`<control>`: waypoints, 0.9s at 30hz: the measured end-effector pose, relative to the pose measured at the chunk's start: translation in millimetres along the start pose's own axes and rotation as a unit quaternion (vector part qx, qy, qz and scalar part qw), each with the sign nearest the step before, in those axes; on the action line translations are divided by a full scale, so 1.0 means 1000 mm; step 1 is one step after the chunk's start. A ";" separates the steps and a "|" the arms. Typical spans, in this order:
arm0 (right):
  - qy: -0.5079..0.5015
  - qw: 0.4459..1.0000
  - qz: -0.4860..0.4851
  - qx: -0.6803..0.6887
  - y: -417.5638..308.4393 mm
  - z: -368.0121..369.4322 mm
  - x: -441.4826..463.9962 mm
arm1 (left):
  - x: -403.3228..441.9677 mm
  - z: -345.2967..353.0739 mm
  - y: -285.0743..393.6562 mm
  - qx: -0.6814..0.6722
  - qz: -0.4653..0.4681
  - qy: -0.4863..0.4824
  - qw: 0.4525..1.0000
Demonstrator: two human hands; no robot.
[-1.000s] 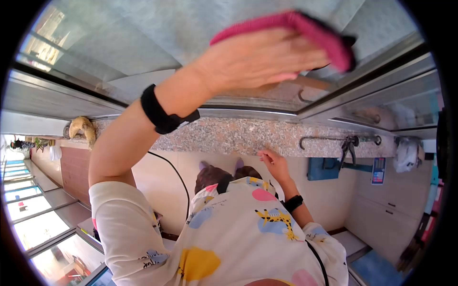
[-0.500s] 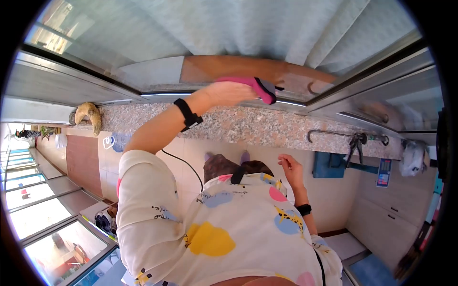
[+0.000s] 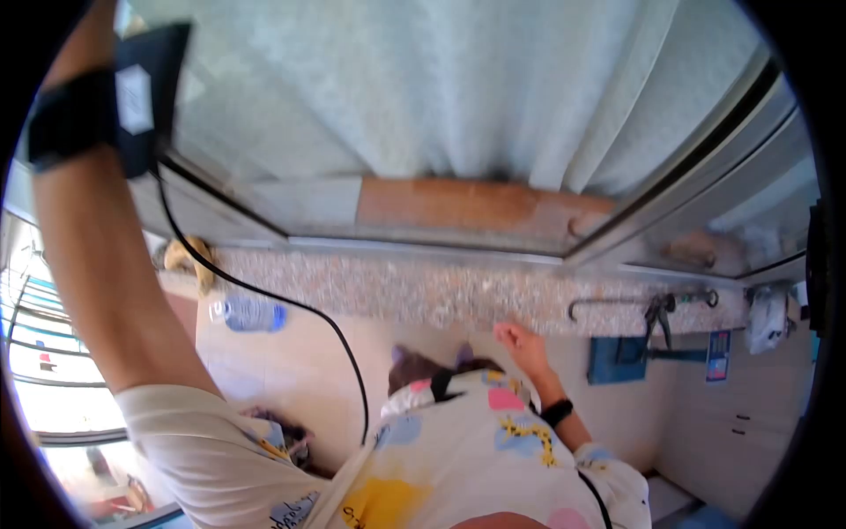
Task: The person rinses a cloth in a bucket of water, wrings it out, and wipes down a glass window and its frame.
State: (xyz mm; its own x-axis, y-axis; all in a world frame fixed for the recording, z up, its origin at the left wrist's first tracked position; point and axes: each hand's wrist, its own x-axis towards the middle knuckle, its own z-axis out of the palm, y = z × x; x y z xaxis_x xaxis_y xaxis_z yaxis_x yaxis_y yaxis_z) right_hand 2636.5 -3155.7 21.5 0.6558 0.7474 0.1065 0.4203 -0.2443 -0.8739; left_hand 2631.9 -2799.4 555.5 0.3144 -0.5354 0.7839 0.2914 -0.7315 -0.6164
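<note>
My left arm (image 3: 101,256) stretches up along the left side of the view. Its wrist carries a black strap and a black device (image 3: 145,101). The left hand itself lies beyond the top edge, so whatever it holds is hidden. Low beside the front of the granite sill (image 3: 423,282) is my right hand (image 3: 523,348), open, with fingers loosely bent and nothing seen in them. The window glass (image 3: 423,106), with a pale curtain behind it, rises above the sill. A metal window track (image 3: 423,249) runs along its foot.
A caulking gun (image 3: 656,309) lies on the sill at the right, near a plastic bag (image 3: 768,322). At the left end sits a tan curved object (image 3: 196,260). A plastic bottle (image 3: 248,315) stands below. A black cable (image 3: 291,301) hangs from my left wrist.
My left hand, with the pink and grey cloth-like item, has left the window track and gone up and left out of view. My right hand has stayed low by the sill.
</note>
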 end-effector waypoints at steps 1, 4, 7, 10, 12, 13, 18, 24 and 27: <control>0.009 0.999 0.036 0.003 -0.016 -0.005 0.017 | -0.005 0.005 0.023 -0.053 0.002 -0.034 0.998; -0.006 1.000 0.022 0.002 -0.039 -0.024 0.018 | -0.046 0.008 0.113 -0.163 0.104 -0.131 0.972; 0.030 0.999 0.006 -0.009 -0.038 -0.024 -0.005 | -0.139 0.013 0.189 -0.193 0.326 -0.154 0.912; 0.077 0.996 0.024 -0.034 -0.024 -0.029 -0.003 | -0.175 0.017 0.209 -0.132 0.484 -0.111 0.858; 0.107 0.994 0.007 -0.037 -0.014 -0.035 0.012 | -0.156 0.033 0.194 -0.226 0.421 -0.126 0.870; 0.095 0.995 0.016 -0.037 -0.016 -0.034 -0.006 | -0.141 0.038 0.184 -0.243 0.397 -0.123 0.876; 0.063 0.995 -0.002 -0.077 -0.016 -0.036 -0.005 | 0.095 0.001 0.022 -0.156 0.110 0.021 0.981; 0.025 0.990 0.084 -0.109 -0.032 -0.034 0.024 | 0.145 0.011 -0.114 0.075 -0.030 0.211 0.974; 0.064 0.994 0.001 -0.088 -0.026 -0.032 0.023 | 0.091 -0.006 -0.045 -0.011 -0.021 0.142 0.990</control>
State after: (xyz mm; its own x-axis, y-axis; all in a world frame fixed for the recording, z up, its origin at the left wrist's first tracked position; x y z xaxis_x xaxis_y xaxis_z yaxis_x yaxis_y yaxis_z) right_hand 2660.9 -3151.6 61.7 0.7259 0.6655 0.1738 0.5145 -0.3576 -0.7794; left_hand 2642.5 -2817.9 654.9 0.0342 -0.5994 0.7997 0.2781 -0.7629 -0.5837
